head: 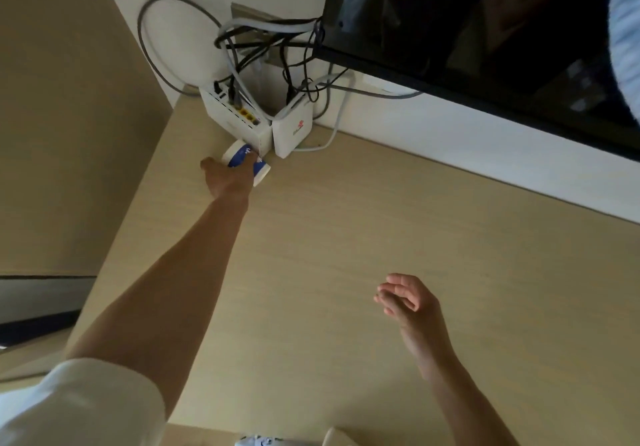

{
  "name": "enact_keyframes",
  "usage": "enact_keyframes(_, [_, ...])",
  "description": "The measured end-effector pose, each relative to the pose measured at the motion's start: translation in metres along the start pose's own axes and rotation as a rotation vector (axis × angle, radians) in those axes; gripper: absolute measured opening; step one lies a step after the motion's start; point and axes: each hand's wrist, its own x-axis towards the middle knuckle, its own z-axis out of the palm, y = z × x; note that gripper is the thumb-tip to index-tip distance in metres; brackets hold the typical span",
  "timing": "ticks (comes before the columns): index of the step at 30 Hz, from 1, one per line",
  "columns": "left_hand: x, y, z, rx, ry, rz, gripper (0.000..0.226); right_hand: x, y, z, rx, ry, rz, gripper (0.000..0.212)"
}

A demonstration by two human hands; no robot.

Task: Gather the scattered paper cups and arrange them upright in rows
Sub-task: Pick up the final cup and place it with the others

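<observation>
A white paper cup with blue print (pixel 242 156) lies on its side at the far left corner of the light wooden table (pixel 381 238), against a white router. My left hand (pixel 230 177) reaches out to it and grips it, fingers over its side. My right hand (pixel 405 302) hovers over the middle of the table, fingers loosely curled, holding nothing. At the bottom edge, the tops of two more cups (pixel 259 441) (pixel 337 437) just show.
A white router (pixel 239 118) and a second white box (pixel 291 132) stand in the far corner with a tangle of cables (pixel 263 47) running up the wall. A dark screen (pixel 485 30) hangs above the table's far edge. Left of the table the floor drops away.
</observation>
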Motion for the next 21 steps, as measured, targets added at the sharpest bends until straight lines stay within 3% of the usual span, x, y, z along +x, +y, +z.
enact_keyframes(5, [-0.032,-0.003,-0.02,-0.12,-0.035,0.183,0.087,0.009,-0.007,0.006,-0.062,-0.004,-0.067,0.03])
enact_keyframes(10, [-0.125,-0.026,-0.046,-0.063,-0.411,0.382,0.076,0.004,-0.024,0.018,-0.223,-0.151,-0.276,0.048])
enact_keyframes(15, [-0.216,-0.063,-0.063,0.06,-0.617,0.554,0.076,-0.015,-0.027,0.004,-0.377,-0.218,-0.445,0.084])
enact_keyframes(18, [-0.265,-0.083,-0.06,0.05,-0.715,0.585,0.073,-0.034,-0.014,-0.016,-0.42,-0.232,-0.521,0.088])
enact_keyframes(21, [-0.308,-0.091,-0.05,0.077,-0.779,0.629,0.071,-0.057,0.005,-0.049,-0.412,-0.134,-0.586,0.085])
